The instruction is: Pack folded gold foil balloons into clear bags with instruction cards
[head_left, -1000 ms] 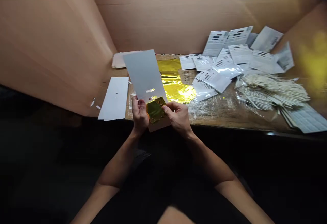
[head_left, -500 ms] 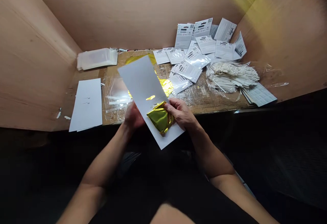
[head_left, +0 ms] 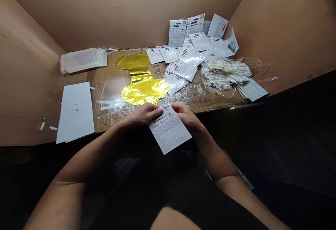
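A white printed card, folded over so its text side faces me, is held between both hands in front of the table edge. My left hand grips its upper left corner, thumb on top. My right hand is closed on its upper right edge. The folded gold foil seen earlier is hidden, so I cannot see whether it lies inside the card. Just beyond my hands, flat gold foil balloons lie on the table.
To the left lie blank white cards, clear plastic sleeves and a stack of translucent sleeves. Packed printed cards pile up at the back right. White sticks in a plastic bag rest beside sticker sheets. Cardboard walls surround the table.
The long white card has been folded over, hiding the folded gold foil and showing its printed back. My left hand has come from behind the card to its top edge.
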Demonstrator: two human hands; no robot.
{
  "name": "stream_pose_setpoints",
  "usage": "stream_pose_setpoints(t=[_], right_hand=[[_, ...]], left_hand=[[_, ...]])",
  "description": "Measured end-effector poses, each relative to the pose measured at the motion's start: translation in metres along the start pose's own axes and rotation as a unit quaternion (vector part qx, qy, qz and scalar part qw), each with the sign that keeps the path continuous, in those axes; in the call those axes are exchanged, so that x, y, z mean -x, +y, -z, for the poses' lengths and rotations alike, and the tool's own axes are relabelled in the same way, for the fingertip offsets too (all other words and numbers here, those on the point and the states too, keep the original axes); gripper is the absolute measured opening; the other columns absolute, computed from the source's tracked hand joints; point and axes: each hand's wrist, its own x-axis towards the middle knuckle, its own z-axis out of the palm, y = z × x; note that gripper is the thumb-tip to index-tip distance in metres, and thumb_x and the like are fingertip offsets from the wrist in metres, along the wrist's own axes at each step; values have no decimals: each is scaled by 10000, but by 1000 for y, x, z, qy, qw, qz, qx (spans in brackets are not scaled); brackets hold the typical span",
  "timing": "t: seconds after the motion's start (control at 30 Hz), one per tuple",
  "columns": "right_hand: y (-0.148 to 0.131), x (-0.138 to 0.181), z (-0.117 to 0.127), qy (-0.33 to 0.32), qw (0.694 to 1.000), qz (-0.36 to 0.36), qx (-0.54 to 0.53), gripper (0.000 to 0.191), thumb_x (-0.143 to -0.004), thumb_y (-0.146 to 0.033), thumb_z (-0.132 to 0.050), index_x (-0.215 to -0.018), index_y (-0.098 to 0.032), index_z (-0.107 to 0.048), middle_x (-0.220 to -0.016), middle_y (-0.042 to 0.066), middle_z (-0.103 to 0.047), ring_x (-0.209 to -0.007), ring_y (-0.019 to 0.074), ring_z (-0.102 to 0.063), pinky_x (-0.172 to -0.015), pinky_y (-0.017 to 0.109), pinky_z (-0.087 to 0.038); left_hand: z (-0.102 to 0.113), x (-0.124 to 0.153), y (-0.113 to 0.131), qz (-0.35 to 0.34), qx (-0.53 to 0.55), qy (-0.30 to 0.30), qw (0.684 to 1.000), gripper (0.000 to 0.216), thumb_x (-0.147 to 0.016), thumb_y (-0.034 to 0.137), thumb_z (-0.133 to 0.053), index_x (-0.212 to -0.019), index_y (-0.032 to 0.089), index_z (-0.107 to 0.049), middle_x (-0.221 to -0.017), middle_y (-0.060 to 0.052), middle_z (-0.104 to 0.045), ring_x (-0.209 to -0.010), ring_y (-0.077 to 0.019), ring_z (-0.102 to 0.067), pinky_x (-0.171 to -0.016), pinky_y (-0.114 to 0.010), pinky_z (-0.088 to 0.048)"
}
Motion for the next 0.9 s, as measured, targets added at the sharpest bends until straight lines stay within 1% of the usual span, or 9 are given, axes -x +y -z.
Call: stream_pose_setpoints(t=[0.2, 0.3, 0.37, 0.47, 0.6, 0.7, 0.77, 0.83, 0.9], right_hand=[[9, -8, 12, 28, 998, 36, 30, 555, -843, -734, -795, -859, -186, -707, -779, 22, -685, -690, 159, -600, -631, 280, -502], [17, -22, 7, 169, 971, 128, 106, 551, -894, -743, -714, -818, -200, -659, -716, -6, -620, -643, 138, -534, -573, 258, -443], [18, -30, 14, 261, 933, 155, 192, 564, -986, -734, -570, -795, -209, -647, -699, -10, -612, -637, 139, -543, -566, 255, -454], [2, -23, 55, 362, 875, 142, 289, 520, -1054, -645, -476, -898, -214, -720, -754, 6, -680, -704, 173, -612, -618, 276, -513], [-44, 4, 153, 498, 788, 110, 345, 358, -1061, -390, -514, -935, -158, -757, -1023, 138, -775, -1068, 262, -649, -867, 323, -506], [-70, 2, 207, 466, 711, -34, 526, 225, -987, -298, -648, -920, -153, -808, -1116, 190, -795, -1129, 297, -680, -939, 340, -469], [-78, -5, 222, 412, 666, -116, 611, 219, -984, -282, -661, -1017, -154, -835, -1173, 210, -797, -1122, 300, -699, -941, 347, -468], [-80, -6, 224, 397, 658, -147, 623, 224, -981, -245, -657, -1063, -137, -834, -1182, 233, -793, -1094, 300, -701, -922, 354, -469], [-78, 2, 215, 430, 681, -123, 581, 181, -969, -214, -665, -962, -110, -814, -1069, 238, -792, -986, 274, -684, -868, 349, -460]], left_hand=[[-1, -16, 1, -36, -36, 157, 986, 377, -854, 527, -816, -711, 206, -679, -577, 2, -550, -535, -155, -513, -508, -261, -390], [-15, -34, -4, -63, 103, 253, 960, 408, -832, 552, -854, -979, 198, -714, -724, -19, -706, -645, -190, -672, -615, -284, -546], [-29, -44, -7, -73, 180, 272, 943, 488, -817, 513, -883, -1131, 200, -679, -954, -69, -798, -816, -229, -767, -760, -345, -639], [-43, -49, -13, -68, 228, 298, 924, 476, -815, 424, -881, -1185, 211, -672, -1180, -105, -809, -993, -271, -802, -910, -414, -679], [-36, -46, -16, -51, 261, 341, 902, 394, -784, 342, -874, -1121, 213, -717, -1172, -91, -826, -1080, -326, -807, -992, -482, -685], [-29, -47, -12, -40, 293, 329, 897, 379, -757, 312, -879, -1083, 189, -730, -1125, -93, -839, -1126, -357, -801, -1018, -510, -677], [-27, -50, -9, -34, 318, 310, 895, 411, -743, 303, -891, -1099, 174, -731, -1121, -101, -842, -1153, -368, -794, -1028, -517, -670], [-27, -51, -7, -35, 344, 304, 888, 462, -716, 292, -916, -1119, 163, -730, -1120, -108, -843, -1167, -372, -789, -1033, -511, -665], [-27, -51, -7, -38, 367, 301, 879, 483, -696, 291, -934, -1110, 150, -731, -1115, -121, -843, -1176, -374, -785, -1038, -497, -662]])
